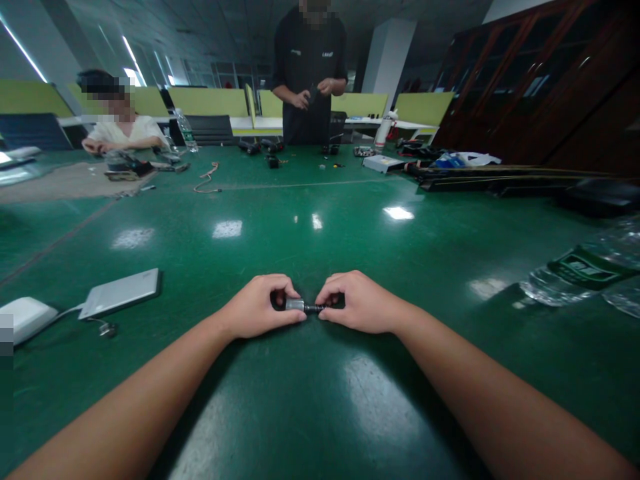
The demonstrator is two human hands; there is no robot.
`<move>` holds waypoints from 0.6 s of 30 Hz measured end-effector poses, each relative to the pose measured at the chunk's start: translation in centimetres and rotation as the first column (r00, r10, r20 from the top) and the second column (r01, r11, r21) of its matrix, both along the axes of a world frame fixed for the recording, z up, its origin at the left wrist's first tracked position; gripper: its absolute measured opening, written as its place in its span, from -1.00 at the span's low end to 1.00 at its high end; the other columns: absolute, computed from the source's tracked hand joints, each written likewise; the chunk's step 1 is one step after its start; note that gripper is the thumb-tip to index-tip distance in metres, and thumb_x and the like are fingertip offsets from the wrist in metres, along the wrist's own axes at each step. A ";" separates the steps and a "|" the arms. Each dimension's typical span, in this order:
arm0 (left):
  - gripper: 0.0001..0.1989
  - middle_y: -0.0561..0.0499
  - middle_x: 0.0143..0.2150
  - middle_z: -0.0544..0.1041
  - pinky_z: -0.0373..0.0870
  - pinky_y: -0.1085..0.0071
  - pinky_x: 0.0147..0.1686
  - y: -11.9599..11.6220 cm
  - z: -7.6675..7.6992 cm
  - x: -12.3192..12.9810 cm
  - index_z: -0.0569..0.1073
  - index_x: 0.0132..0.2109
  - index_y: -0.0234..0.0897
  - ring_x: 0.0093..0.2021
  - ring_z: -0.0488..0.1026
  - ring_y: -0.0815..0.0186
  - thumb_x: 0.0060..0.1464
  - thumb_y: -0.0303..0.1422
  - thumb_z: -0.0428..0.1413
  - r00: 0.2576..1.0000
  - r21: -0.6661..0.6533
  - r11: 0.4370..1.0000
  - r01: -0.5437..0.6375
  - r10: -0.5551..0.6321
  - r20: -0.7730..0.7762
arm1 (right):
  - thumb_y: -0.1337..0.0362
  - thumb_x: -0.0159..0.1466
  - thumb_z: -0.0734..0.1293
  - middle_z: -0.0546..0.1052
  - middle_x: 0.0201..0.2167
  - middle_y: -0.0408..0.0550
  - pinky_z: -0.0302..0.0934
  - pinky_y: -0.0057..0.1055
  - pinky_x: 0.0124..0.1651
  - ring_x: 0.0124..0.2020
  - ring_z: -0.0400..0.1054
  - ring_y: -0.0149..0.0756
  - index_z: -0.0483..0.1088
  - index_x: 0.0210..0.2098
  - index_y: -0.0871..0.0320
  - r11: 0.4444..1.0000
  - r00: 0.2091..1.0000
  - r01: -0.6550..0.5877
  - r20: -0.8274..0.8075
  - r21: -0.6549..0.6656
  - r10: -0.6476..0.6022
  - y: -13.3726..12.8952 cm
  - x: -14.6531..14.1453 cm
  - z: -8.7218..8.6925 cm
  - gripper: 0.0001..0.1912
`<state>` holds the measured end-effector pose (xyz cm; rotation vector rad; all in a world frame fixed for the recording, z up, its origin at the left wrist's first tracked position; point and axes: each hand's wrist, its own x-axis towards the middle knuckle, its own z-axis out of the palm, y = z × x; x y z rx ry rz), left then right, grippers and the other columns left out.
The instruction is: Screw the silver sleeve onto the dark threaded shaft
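Observation:
Just above the table, my left hand point(265, 305) pinches a small silver cylinder point(295, 305) between thumb and fingers. It looks like a little metal motor body, but its exact kind is unclear. From its right end a thin dark ridged rod point(314, 309) runs level towards my right hand point(357, 303). The thumb and fingers of that hand are closed on the rod's right end, which they partly cover. Cylinder and rod lie in one line; whether they are a single piece cannot be made out.
On the green table point(300, 247), a silver flat box point(120, 293) on a cable and a white device point(27, 317) lie left. Clear water bottles point(575, 273) lie right. Dark long strips point(500, 179) fill the far right. Two people point(310, 73) are across the table.

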<state>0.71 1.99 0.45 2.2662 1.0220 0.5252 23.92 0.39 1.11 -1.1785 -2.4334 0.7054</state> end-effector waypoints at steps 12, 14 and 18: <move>-0.76 0.03 -0.38 0.48 0.28 0.44 -0.35 0.0 0.0 0.0 0.50 -0.29 -0.31 -0.37 0.39 0.32 -0.01 -0.22 0.27 1.000 -0.011 1.000 -0.011 0.010 -0.025 | 0.35 0.11 0.45 0.55 -0.40 -0.10 0.19 -0.45 -0.31 -0.38 0.39 -0.37 0.58 -0.32 0.16 0.999 1.000 0.015 0.000 -0.049 -0.015 0.3 0.8 -0.1 -0.89; -0.76 0.03 -0.38 0.48 0.28 0.44 -0.35 0.0 0.0 0.0 0.51 -0.29 -0.31 -0.37 0.39 0.32 -0.01 -0.22 0.27 1.000 -0.010 1.000 -0.008 0.008 -0.022 | 0.34 0.11 0.45 0.56 -0.40 -0.10 0.19 -0.45 -0.31 -0.38 0.40 -0.37 0.58 -0.32 0.16 0.998 1.000 0.015 -0.007 -0.057 -0.015 0.3 0.8 -0.1 -0.88; -0.75 0.03 -0.38 0.50 0.29 0.45 -0.35 0.0 0.0 0.0 0.51 -0.29 -0.31 -0.38 0.40 0.33 -0.01 -0.20 0.27 1.000 -0.012 1.000 -0.009 0.009 -0.013 | 0.34 0.11 0.45 0.57 -0.40 -0.11 0.21 -0.45 -0.30 -0.38 0.41 -0.36 0.58 -0.31 0.16 0.997 1.000 0.019 -0.011 -0.073 -0.019 0.5 1.1 -0.1 -0.87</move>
